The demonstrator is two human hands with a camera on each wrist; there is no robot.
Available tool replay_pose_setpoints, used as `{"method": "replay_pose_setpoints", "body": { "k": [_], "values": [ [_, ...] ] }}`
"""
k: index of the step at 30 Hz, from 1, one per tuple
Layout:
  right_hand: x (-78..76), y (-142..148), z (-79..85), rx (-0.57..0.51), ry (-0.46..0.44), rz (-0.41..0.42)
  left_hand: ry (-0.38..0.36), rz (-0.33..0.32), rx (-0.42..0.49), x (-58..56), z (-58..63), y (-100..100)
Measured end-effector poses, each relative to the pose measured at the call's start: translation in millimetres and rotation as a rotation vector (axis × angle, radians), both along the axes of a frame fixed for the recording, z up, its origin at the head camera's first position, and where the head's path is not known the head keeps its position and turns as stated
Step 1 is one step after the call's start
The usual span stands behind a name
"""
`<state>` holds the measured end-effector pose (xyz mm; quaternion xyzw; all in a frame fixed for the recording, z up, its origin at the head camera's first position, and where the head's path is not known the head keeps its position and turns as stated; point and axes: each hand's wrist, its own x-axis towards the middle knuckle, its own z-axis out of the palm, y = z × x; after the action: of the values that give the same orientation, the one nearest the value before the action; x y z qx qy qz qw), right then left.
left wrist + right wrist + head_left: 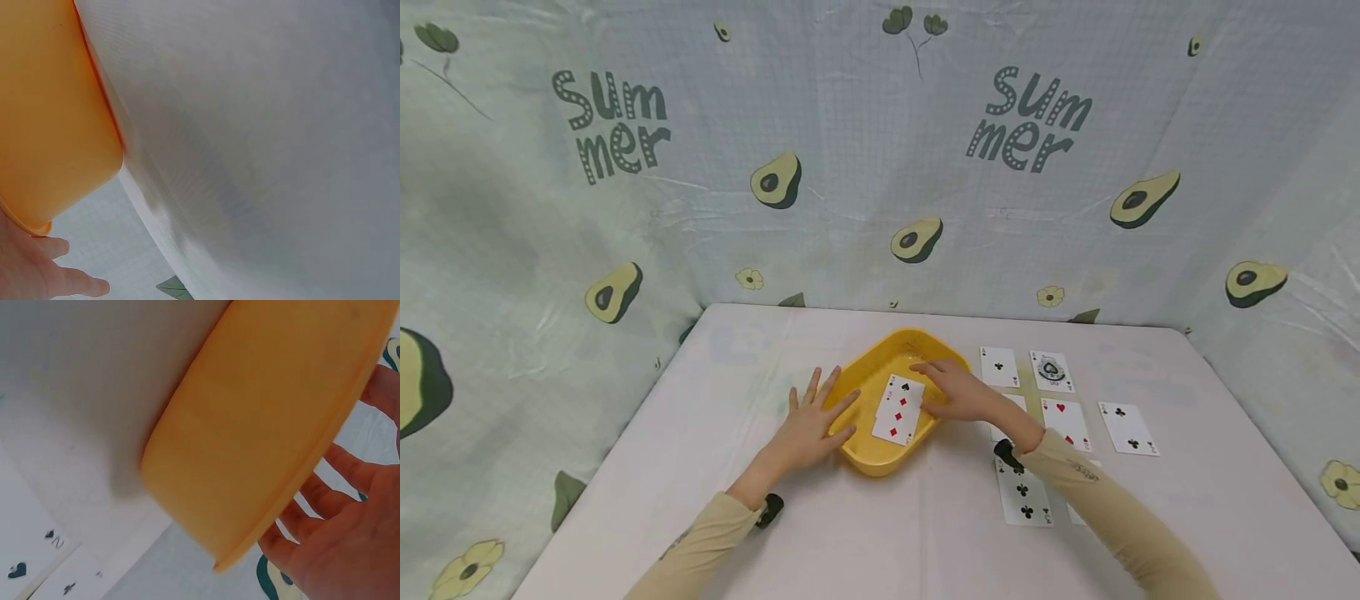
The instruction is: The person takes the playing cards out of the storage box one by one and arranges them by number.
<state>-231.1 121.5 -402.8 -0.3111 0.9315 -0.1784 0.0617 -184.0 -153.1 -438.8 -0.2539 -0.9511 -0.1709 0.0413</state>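
A yellow plastic tray (871, 462) stands on the table with overlapping playing cards (898, 410) inside; red diamonds and a black spade show on them. My left hand (805, 432) lies at the tray's left rim with its fingers spread. Over the right rim reaches my right hand (957, 390), its fingers above the tray and apart from the cards. In the right wrist view the fingers (350, 467) pass over the rim, loosely bent, with nothing between them. The left wrist view has two fingers (78, 282) past the tray's end (62, 125).
Right of the tray, face-up cards lie in loose rows: an ace of clubs (999, 367), an ace of spades (1052, 371), a two of hearts (1066, 423), a two of clubs (1128, 428) and a clubs card (1024, 497). My right forearm partly covers others. A printed cloth (850, 275) hangs behind.
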Motion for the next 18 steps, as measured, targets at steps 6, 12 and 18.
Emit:
{"method": "replay_pose_setpoints", "body": {
  "k": [6,12,18],
  "values": [
    [-4.5,-19,-3.0,0.065,-0.015,0.026,0.001,0.003,-0.004,-0.3,0.6,0],
    [-9.2,-33,-7.1,0.145,-0.057,0.003,-0.002,0.006,0.003,-1.4,-0.1,0],
    [-10.4,-44,-10.9,0.232,-0.145,-0.022,0.001,0.005,-0.005,-1.1,-0.8,-1]
  ]
}}
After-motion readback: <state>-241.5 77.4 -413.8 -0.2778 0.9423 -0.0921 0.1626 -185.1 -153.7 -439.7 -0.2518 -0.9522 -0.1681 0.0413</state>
